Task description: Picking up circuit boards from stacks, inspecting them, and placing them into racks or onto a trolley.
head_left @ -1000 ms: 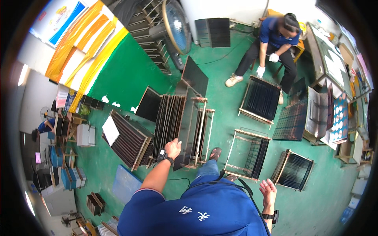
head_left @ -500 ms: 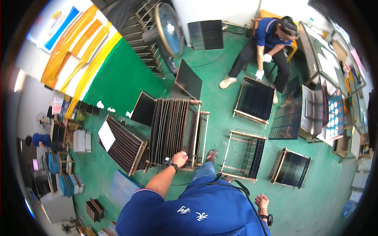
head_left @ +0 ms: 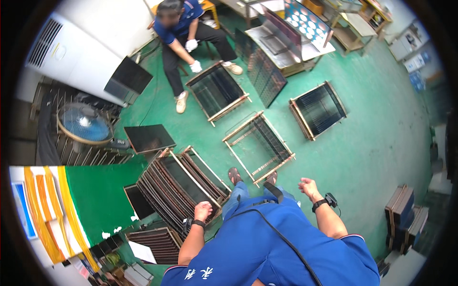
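My left hand [head_left: 202, 210] hangs loosely curled beside the near end of a large rack [head_left: 174, 176] packed with dark panels. It appears to hold nothing. Out to the right, my right hand [head_left: 309, 188] is held over the green floor with its fingers loosely apart, holding nothing. Just ahead of my feet stands a metal-framed rack [head_left: 241, 167], with dark panels along its right side. Another rack [head_left: 324, 110] with dark panels is farther right.
A seated co-worker [head_left: 183, 35] in white gloves reaches to a panel rack [head_left: 218, 91]. Behind it, a dark perforated panel [head_left: 261, 66] leans against a table [head_left: 305, 63]. At left are a fan [head_left: 86, 123], an air conditioner [head_left: 76, 57] and a green-sided board [head_left: 102, 200].
My view has swung right, so the racks and the co-worker sit farther left. My right arm has come forward and out to the side; my left hand stays by the large rack.
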A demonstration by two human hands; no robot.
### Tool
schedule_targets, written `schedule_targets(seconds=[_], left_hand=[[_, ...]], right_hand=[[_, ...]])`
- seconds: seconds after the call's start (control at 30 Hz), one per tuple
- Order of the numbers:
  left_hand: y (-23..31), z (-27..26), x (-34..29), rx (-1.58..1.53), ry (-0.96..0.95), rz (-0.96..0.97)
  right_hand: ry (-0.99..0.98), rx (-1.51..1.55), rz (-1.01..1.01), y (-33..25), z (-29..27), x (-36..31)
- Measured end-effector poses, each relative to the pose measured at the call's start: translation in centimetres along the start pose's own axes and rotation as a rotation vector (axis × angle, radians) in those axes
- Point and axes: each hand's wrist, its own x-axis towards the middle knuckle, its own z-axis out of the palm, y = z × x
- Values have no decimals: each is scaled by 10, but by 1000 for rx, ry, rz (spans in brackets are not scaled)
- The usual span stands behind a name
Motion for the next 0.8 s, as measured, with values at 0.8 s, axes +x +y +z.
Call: schedule_targets(seconds=[0.8], left_hand=[[-255,47,-6,-339,354,-267]], right_hand=[[-186,-283,-62,-103,-23,33]])
